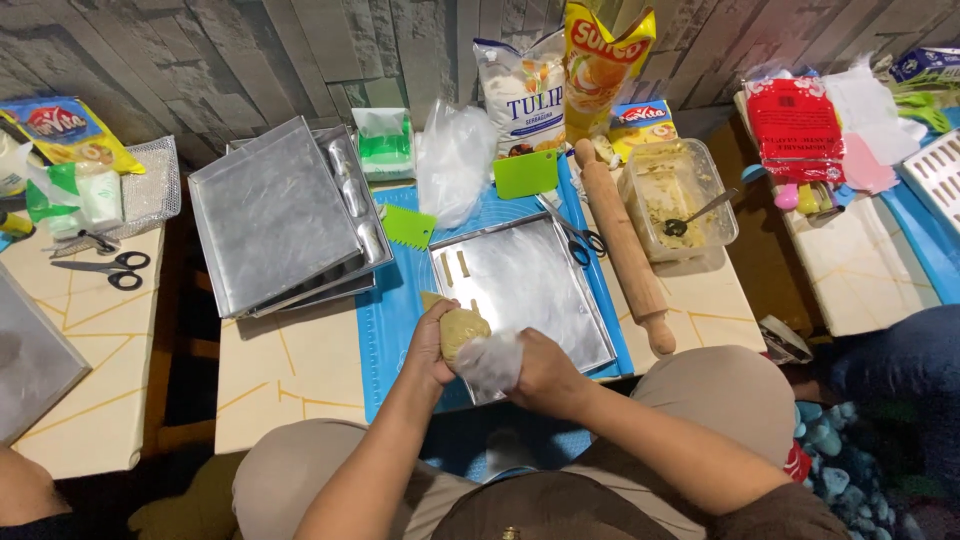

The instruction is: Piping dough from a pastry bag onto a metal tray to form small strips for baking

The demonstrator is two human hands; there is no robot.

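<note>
My left hand (432, 345) grips a lump of tan dough (463, 329) over the near edge of a metal baking tray (540, 290). My right hand (540, 375) holds a crumpled clear plastic sheet (490, 362) pressed against the dough. Three small dough strips (462, 268) lie in the tray's far left corner. The tray rests on a blue mat (390, 320) on a low pale table (290, 370).
A wooden rolling pin (625, 250) lies right of the tray, beside a plastic tub of dough with a spoon (678, 205). Stacked metal trays (275, 215) sit left. Green scrapers (408, 226), scissors (580, 240), flour and oil bags stand behind. More scissors (112, 270) lie far left.
</note>
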